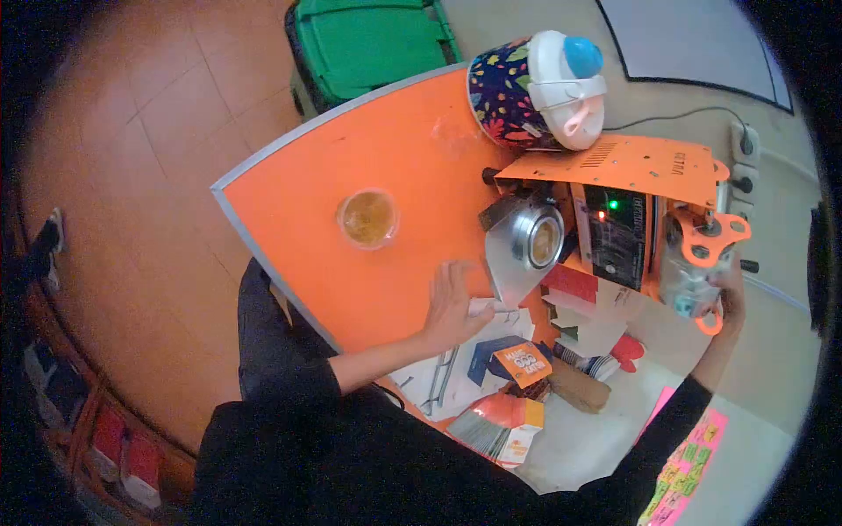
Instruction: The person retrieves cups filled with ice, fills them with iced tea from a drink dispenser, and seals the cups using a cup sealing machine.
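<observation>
My left hand [451,307] is over the orange table [307,158], fingers stretched out and apart, beside a metal chute [509,254]. A small white object lies by its thumb; I cannot make out what it is. My right hand [730,294] is at the far side of an orange machine [649,162], its fingers against a clear container [688,272] with an orange lobed knob [719,238]. Part of those fingers is hidden. A round metal fitting [538,237] sits at the chute. To the left stands a clear cup [368,219] with yellowish-brown contents.
A control panel [618,232] shows green and red lights. A patterned bucket [513,92] with a white lid stands at the table's back. Small boxes [524,363], stacked cards [487,430] and papers lie nearest me. A green bin [368,44] stands beyond the table edge.
</observation>
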### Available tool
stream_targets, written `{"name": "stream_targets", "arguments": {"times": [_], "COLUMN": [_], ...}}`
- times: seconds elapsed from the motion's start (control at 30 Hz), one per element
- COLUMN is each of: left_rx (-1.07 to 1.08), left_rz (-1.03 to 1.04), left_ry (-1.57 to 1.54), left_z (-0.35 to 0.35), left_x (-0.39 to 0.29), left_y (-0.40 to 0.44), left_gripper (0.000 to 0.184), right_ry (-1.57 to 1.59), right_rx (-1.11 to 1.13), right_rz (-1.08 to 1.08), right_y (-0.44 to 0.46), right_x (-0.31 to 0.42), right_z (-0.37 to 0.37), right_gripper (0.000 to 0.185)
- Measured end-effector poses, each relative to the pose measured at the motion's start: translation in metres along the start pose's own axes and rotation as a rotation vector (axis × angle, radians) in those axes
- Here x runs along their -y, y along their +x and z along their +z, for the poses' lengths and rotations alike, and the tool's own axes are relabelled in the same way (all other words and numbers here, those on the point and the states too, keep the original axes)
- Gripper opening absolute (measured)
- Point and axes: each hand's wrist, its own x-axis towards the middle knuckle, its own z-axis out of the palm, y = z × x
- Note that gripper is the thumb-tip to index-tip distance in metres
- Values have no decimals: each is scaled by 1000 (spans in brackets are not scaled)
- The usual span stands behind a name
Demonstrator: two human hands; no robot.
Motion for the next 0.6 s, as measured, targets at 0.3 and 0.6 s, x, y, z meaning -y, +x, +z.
{"name": "stream_targets", "arguments": {"times": [0.3,0.6], "left_rx": [236,153], "left_rz": [-31,-54], "left_ry": [-281,-317], "left_z": [2,5], "left_x": [21,20], "left_y": [14,20], "left_gripper": [68,48], "right_ry": [-364,-263], "right_rx": [56,-158], "right_rz": [-171,-88], "right_y": [2,-53], "right_x": [25,26], "right_z": [-30,42], "right_gripper": [82,81]}}
